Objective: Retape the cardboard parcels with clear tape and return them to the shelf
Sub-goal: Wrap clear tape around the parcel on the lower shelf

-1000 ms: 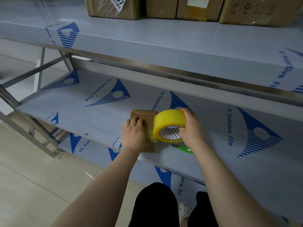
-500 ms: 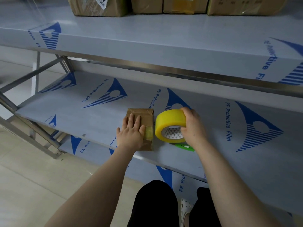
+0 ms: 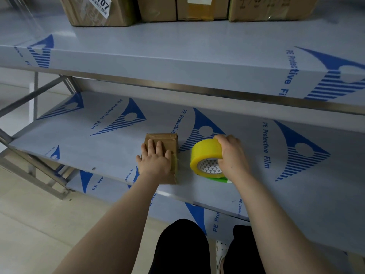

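Observation:
A small brown cardboard parcel [image 3: 168, 141] lies on the middle shelf [image 3: 98, 147]. My left hand [image 3: 156, 160] presses flat on top of it with straight fingers. To its right my right hand [image 3: 232, 155] grips a yellow roll of tape [image 3: 203, 153], standing on edge just off the shelf surface. A stretch of clear tape runs from the roll to the parcel's right side. A green object [image 3: 221, 179] lies under the roll, mostly hidden.
Several larger cardboard boxes [image 3: 98, 10] stand at the back of the upper shelf [image 3: 177, 56]. A lower shelf [image 3: 173, 206] sits below. The steel frame legs [image 3: 35, 175] stand at left on a tiled floor. My dark-clad knees [image 3: 181, 248] are close to the shelf edge.
My right hand has pulled the tape roll to the right, away from the parcel, opening a gap. My left hand has flattened on the parcel's top.

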